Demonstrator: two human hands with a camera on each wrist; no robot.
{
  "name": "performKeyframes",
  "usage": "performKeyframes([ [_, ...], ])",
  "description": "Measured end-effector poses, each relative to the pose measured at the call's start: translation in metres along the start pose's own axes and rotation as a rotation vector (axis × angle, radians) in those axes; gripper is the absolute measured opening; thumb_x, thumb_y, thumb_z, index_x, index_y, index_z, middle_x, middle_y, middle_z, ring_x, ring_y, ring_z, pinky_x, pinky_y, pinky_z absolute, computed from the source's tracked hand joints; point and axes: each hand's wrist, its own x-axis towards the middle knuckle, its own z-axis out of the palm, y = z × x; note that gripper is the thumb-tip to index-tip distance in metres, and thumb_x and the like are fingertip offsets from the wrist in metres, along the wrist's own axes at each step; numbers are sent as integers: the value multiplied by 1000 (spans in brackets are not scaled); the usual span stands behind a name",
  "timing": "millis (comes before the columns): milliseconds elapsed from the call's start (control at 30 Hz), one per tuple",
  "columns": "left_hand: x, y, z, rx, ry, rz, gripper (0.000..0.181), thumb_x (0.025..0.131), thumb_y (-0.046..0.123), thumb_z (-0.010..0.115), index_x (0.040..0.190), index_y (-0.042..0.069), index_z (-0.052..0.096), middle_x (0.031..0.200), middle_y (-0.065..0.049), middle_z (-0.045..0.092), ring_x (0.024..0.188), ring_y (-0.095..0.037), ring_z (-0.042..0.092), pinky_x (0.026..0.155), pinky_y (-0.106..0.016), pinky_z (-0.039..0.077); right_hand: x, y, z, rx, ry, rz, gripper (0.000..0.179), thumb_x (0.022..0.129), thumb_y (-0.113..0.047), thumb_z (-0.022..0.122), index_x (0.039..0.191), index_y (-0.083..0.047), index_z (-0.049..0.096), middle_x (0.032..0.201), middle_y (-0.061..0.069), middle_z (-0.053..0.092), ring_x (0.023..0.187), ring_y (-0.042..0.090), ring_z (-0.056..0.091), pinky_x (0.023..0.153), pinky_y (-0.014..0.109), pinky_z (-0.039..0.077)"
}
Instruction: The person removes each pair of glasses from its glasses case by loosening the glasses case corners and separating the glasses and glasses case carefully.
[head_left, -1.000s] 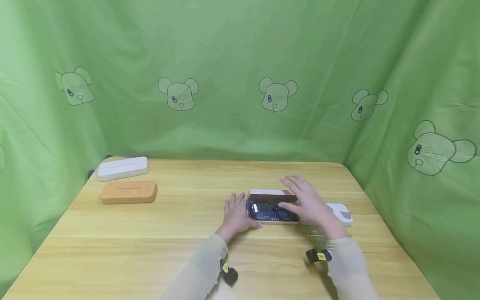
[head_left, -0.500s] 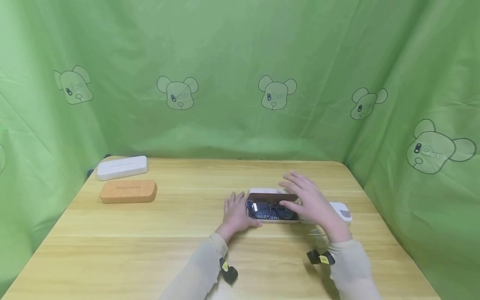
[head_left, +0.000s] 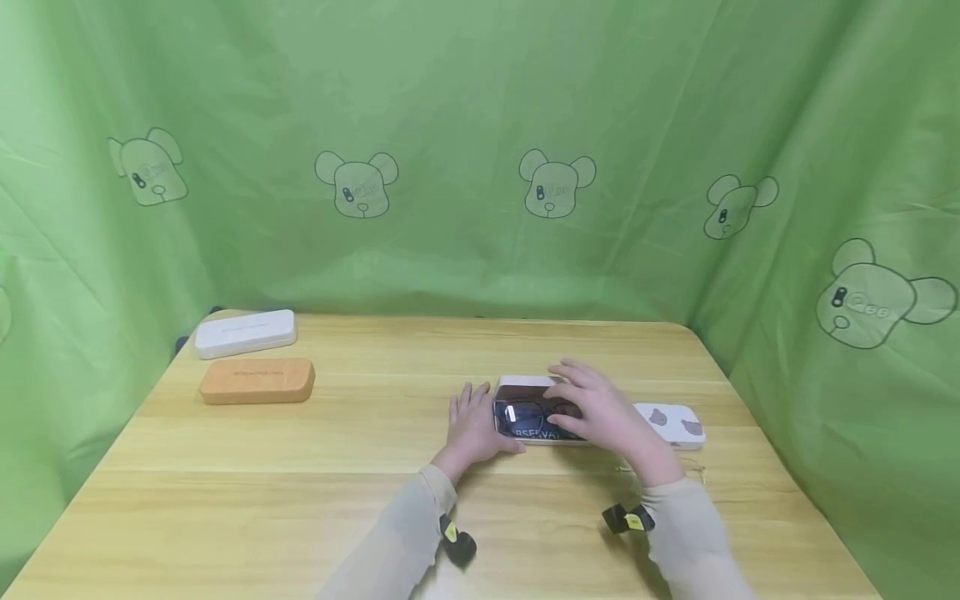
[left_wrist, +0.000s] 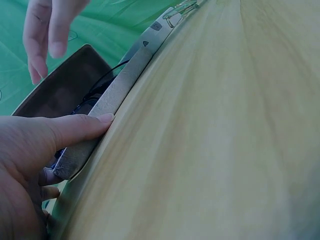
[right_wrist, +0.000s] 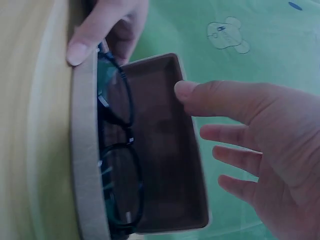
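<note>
An eyeglass case (head_left: 551, 442), pale outside and brown inside, stands with its lid (right_wrist: 165, 145) raised toward the back. Black-framed glasses (right_wrist: 130, 136) lie inside, over a dark cloth with white lettering. My left hand (head_left: 475, 429) grips the case's left end, thumb along the front wall and fingers around the end. My right hand (head_left: 600, 412) hovers at the right half of the case, thumb in front of the raised lid and fingers loosely bent behind its rim. In the right wrist view the right thumb tip overlaps the lid's edge. The right hand partly hides the case's right end.
A white case with brown bear heads (head_left: 678, 425) lies right of the hands. Thin gold-framed glasses (left_wrist: 182, 10) rest in front of it. An orange case (head_left: 257, 381) and a white case (head_left: 246, 333) sit at the table's back left. Green curtains (head_left: 450, 250) enclose the table.
My right hand has lifted slightly, then come left and down over the lid, its fingers drawing nearer together. More of the bear-patterned case shows. The left hand stays put.
</note>
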Motion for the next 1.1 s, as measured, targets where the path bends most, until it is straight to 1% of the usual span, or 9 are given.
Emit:
performKeyframes([
  [133, 1, 0, 1, -1, 1, 2, 108, 58, 47, 89, 147, 8, 41, 157, -13, 34, 150, -39, 17, 123, -59, 5, 0, 2, 8, -43, -55, 40, 34, 75, -30, 82, 104, -15, 72, 142, 17, 54, 137, 42, 42, 112, 62, 33],
  [233, 1, -1, 1, -3, 2, 3, 108, 58, 47, 89, 146, 8, 41, 157, -13, 34, 150, -39, 17, 123, -59, 5, 0, 4, 14, -70, -73, 55, 33, 76, -32, 81, 103, -16, 72, 146, 16, 50, 141, 41, 36, 115, 61, 30],
  [433, 2, -2, 2, 4, 5, 6, 106, 58, 47, 89, 145, 7, 43, 157, -13, 35, 149, -39, 18, 123, -59, 6, 1, 6, 25, -121, -40, 51, 27, 75, -30, 82, 96, -17, 73, 146, 16, 49, 143, 41, 32, 116, 61, 27],
  [600, 2, -2, 2, -2, 9, 10, 106, 58, 46, 89, 145, 7, 43, 156, -14, 36, 149, -40, 18, 122, -59, 7, 1, 8, 32, -150, -35, 80, 23, 74, -28, 82, 92, -16, 74, 147, 17, 47, 144, 42, 30, 118, 60, 25],
  [833, 1, -2, 2, 11, 6, 11, 111, 58, 46, 89, 149, 9, 38, 157, -13, 35, 149, -39, 18, 123, -59, 7, 0, 7, 38, -171, -15, 92, 21, 74, -26, 83, 89, -15, 75, 147, 18, 47, 144, 42, 30, 118, 60, 25],
  [1100, 1, -2, 0, -2, 1, 4, 107, 58, 45, 90, 147, 9, 41, 157, -13, 35, 149, -39, 18, 123, -58, 6, 2, 6, 41, -197, -13, 111, 15, 77, -24, 80, 88, -15, 74, 149, 17, 46, 143, 41, 33, 117, 61, 26],
])
